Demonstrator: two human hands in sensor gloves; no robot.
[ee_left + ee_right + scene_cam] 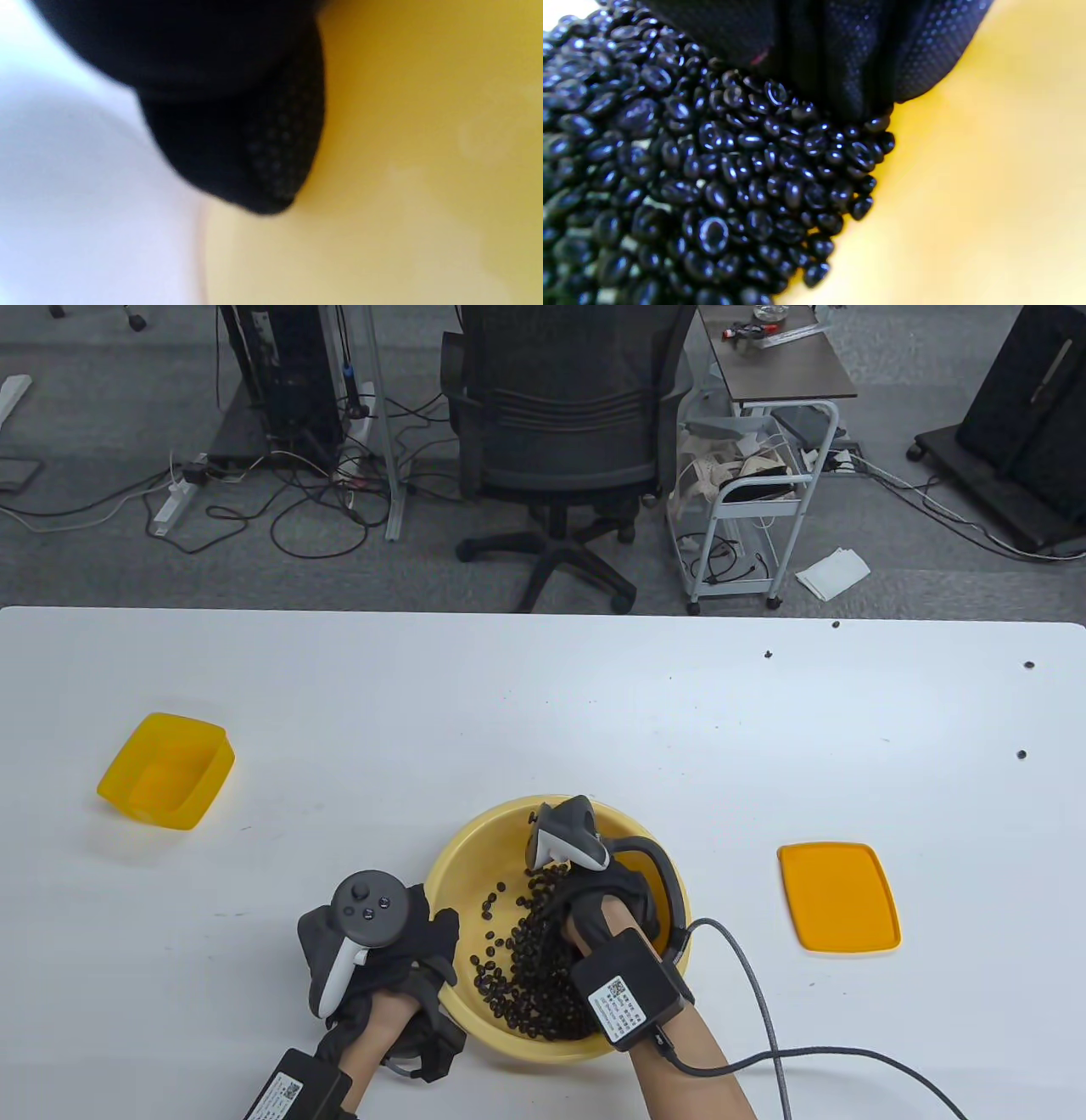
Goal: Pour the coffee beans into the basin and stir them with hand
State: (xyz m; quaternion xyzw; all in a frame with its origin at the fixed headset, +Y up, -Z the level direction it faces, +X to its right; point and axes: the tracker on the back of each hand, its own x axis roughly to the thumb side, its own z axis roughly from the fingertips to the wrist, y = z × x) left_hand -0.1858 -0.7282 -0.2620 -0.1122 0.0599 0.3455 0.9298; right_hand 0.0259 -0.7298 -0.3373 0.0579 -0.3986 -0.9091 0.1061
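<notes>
White and smooth, the worktop carries a yellow basin near its front edge. I see the coffee beans heaped in the basin's near right part. My right hand is down in them, fingers pressed into the pile; I cannot tell how wide its grip is. My left hand grips the basin's left rim. An empty yellow box sits far left, an orange lid on the right. Behind the worktop: grey carpet, an office chair, a white cart, loose cables.
</notes>
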